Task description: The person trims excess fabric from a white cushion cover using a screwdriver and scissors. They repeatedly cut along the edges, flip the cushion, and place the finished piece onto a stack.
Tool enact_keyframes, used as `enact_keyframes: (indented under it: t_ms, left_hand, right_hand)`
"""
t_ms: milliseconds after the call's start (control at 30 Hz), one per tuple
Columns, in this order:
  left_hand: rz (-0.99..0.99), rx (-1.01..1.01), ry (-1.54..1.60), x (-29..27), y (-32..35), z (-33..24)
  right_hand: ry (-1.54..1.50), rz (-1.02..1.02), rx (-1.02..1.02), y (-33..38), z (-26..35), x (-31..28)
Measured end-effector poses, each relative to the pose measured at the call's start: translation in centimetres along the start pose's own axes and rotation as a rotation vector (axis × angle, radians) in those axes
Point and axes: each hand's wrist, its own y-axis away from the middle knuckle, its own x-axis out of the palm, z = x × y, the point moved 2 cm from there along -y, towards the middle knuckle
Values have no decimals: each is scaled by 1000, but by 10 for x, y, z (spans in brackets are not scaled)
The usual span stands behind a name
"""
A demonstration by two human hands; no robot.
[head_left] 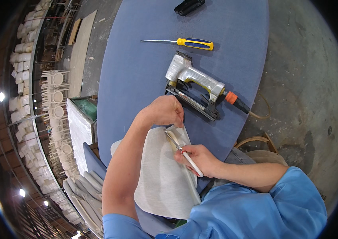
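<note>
Two bare hands at work, one pale panel between them. Left hand (165, 112): fingers bent and closed in a pinch on the fabric at the panel's far end. Right hand (198, 159): fingers wrapped round one white-handled tool (192, 163), its metal shaft slanting up-left to that same end, near the left fingertips. The panel (155, 175) lies at the near side of the desk (131, 71), in front of the person.

Also counted on the desk: one staple gun (198, 77), one screwdriver (195, 43), one black object (188, 7), kind unclear, cut off by the frame.

Panel: woven-looking, off-white, rounded corners, a folded strip down its right side. Gun: dull silver body, dark magazine, orange fitting (231, 97) at the handle end. Screwdriver: slim steel shaft, yellow-and-dark grip. Desk: matte blue covering, curved sides in this lens.

Gun sits just beyond the left hand, near the desk's right edge; screwdriver beyond it, well apart from both hands. Left of both tools, bare blue surface runs to the left edge. Right of the desk, grey floor (304, 79).
</note>
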Motion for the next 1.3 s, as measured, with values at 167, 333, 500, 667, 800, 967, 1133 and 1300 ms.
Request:
enact_keyframes:
  t_ms: [167,333,500,667,800,967,1133,1300]
  left_hand:
    - [23,1,1,-3,-2,-1]
    - [44,1,-16,-7,-3,-2]
    - [51,27,14,-8,-4,1]
    - [45,58,1,-9,-6,1]
    - [39,77,-9,-10,-7,0]
    - [-1,152,-128,-4,-6,-3]
    - [-47,151,-12,1,13,13]
    - [27,150,-187,5,13,23]
  right_hand:
    - [23,-21,-9,0,-2,1]
    - [79,-40,38,-3,2,-1]
    - [107,-26,56,0,-1,-4]
    - [126,-22,86,2,-1,-6]
    - [123,0,140,3,4,-7]
    - [91,-13,105,0,5,-6]
    - [-80,37,170,5,16,-10]
    - [-120,60,178,7,16,-11]
